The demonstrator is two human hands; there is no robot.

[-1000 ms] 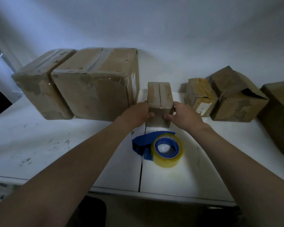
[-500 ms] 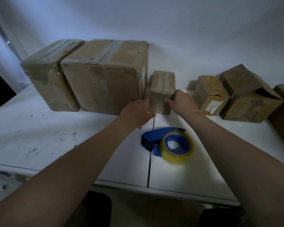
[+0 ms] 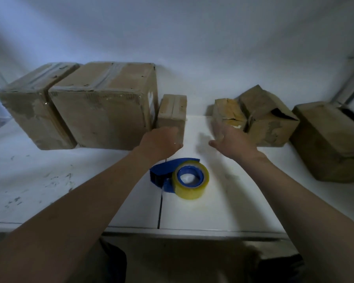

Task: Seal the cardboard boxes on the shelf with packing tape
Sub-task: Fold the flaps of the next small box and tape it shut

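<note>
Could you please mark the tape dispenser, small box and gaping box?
tape dispenser [image 3: 189, 192]: head view, yellow roll's outer band.
small box [image 3: 173, 108]: head view, top face.
gaping box [image 3: 269, 129]: head view, front face.

A plain white wall [image 3: 192, 37] fills the upper frame in dim light. Below it, a scuffed white tabletop [image 3: 39, 170] has a dark seam [image 3: 159, 211] at centre.

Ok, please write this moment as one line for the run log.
left hand: at small box, grip unclear | right hand: open, near torn box | tape dispenser: lies on shelf, untouched
</note>
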